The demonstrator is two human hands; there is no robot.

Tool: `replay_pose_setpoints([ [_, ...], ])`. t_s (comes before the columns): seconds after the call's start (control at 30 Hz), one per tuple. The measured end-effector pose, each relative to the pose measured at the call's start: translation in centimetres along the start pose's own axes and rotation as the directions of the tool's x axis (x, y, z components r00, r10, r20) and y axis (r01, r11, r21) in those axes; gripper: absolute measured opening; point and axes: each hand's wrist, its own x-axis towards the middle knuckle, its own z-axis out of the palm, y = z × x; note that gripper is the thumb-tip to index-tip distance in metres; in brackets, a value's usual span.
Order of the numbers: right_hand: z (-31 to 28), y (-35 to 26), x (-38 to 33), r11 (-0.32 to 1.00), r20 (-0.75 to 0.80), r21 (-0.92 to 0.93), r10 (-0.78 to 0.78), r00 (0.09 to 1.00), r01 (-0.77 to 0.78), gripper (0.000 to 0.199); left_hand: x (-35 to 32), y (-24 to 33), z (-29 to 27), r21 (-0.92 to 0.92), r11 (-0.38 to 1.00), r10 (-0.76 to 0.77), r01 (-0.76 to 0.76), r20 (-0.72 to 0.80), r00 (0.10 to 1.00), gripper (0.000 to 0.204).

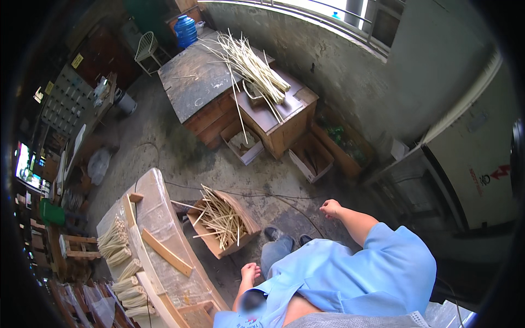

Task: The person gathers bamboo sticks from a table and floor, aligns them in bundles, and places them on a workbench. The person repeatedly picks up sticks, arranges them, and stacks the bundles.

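Note:
My left hand [250,271] hangs close to the right edge of a long plastic-covered workbench [156,194], its fingers curled in, with nothing visible in them. Out to the right, over the floor, my right hand [330,209] is loosely closed and shows nothing in its grip. Ahead of my feet stands an open cardboard box [247,212] full of loose pale sticks [221,221], nearest to my left hand but apart from it. On the bench lie a wooden strip [165,252] and, along its far left side, several tied bundles of pale strands [115,243].
A big bundle of long pale sticks [257,68] lies across a brown cabinet [292,120] and a dark table [188,82]. Low boxes [311,167] stand beside them. A cable [298,210] runs over the floor. A grey electrical cabinet [476,147] stands at the right.

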Motion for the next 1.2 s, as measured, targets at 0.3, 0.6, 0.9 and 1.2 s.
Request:
replay_pose_setpoints([
  [0.3, 0.4, -9.8, 8.3, 0.961, -0.056, -0.232, 0.139, 0.989, -0.149, 0.020, 10.7, 12.0, -4.1, -0.049, 0.995, -0.077, 0.084, 0.128, 0.989, 0.026],
  [0.6, -5.1, -27.1, 17.3, 0.893, -0.184, -0.435, 0.034, 0.982, -0.112, 0.035, 17.7, 29.8, -4.7, -0.305, 0.918, 0.212, -0.254, -0.164, 0.963, 0.022],
  [0.9, -12.8, -49.5, 35.0, 0.909, -0.576, -0.410, -0.324, 0.750, 0.079, 0.060, 17.5, 33.9, 3.0, -0.363, 0.932, -0.092, 0.009, -0.213, 0.973, 0.028],
  [1.2, -15.9, -58.7, 44.0, 0.886, -0.290, -0.457, -0.228, 0.929, 0.075, 0.069, 19.4, 43.7, 7.8, -0.175, 0.984, -0.044, 0.015, -0.167, 0.985, 0.031],
])
